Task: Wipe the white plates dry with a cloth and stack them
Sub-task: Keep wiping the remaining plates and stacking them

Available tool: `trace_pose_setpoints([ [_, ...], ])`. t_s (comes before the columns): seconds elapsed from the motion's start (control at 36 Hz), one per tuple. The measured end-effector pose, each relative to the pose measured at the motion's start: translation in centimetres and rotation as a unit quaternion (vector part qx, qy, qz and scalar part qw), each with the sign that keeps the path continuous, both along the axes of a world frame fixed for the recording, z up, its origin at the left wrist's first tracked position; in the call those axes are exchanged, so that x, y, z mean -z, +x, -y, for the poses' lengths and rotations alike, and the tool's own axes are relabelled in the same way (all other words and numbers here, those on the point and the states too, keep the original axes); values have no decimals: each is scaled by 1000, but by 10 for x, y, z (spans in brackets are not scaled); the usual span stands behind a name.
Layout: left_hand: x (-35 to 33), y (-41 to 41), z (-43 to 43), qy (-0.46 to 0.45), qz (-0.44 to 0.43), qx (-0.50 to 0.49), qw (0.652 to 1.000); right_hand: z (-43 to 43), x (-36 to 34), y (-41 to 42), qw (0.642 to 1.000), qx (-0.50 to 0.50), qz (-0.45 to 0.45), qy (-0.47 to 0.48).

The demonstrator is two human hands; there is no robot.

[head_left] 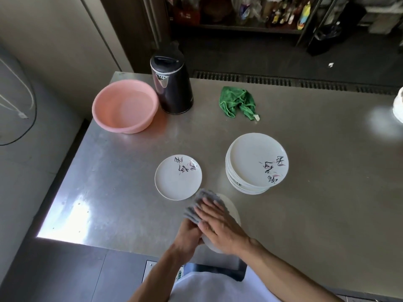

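On the far-left part of the worktop (305, 192), towards 10 o'clock, stands a pink basin (125, 105). A dark kettle (172, 83) touches its rim at 2 o'clock.

Nearer the middle, a single white plate (178, 177) lies flat and face up, its brushed lettering crowded towards 1 o'clock.

Just below it, at its 5 o'clock, a grey cloth (196, 212) is bunched on the plate in hand (232, 211). This plate is at the near edge of the worktop. What shows of its outline runs longest from about 12 to 6 o'clock. Only its right rim and a sliver at 6 o'clock are visible, so its face and any print are covered.

The left hand (188, 234) grips this plate at its 8 o'clock rim. Its fingers are hidden beneath the plate and the other hand.

The right hand (218, 225) lies flat on the cloth with straight fingers pointing to 11 o'clock.

A crumpled green cloth (237, 103) lies at the far side, well apart from the plates.

Right of the hands, at 1 o'clock from them, stands a stack of white plates (257, 164). It leans slightly, and the top plate's lettering is at 4 o'clock.

A white object (399, 105) is cut off by the right edge and cannot be identified.
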State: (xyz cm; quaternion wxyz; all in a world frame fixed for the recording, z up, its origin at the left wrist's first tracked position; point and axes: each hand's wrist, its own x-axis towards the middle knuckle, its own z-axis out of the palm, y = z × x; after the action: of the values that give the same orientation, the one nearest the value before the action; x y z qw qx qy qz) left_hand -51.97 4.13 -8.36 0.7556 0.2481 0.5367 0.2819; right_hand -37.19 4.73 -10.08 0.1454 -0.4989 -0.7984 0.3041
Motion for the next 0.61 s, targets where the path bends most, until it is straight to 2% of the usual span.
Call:
trace_pose_setpoints([
  [0.06, 0, -2, 1, -22, -1, 2, 1000, -4, 11, 8, 995, 83, 51, 11],
  [0.14, -1, -4, 2, -38, -1, 7, 999, -11, 24, 18, 959, 238, 67, -136],
  [0.22, -1, -7, -2, -55, 2, -27, 998, -8, 25, 22, 954, 236, 42, -179],
  [0.31, -1, -9, -17, -72, 10, -90, 993, 1, 13, 24, 978, 158, 26, -133],
  [0.36, -4, -9, -31, -66, 28, -122, 990, 8, 1, 23, 993, 106, -2, -60],
  [0.47, -12, -13, -54, -86, 43, -172, 980, 9, -26, 14, 994, 84, -71, 16],
  [0.61, -25, -12, -67, -119, 119, -201, 965, -7, -39, 13, 991, 79, -26, 109],
])
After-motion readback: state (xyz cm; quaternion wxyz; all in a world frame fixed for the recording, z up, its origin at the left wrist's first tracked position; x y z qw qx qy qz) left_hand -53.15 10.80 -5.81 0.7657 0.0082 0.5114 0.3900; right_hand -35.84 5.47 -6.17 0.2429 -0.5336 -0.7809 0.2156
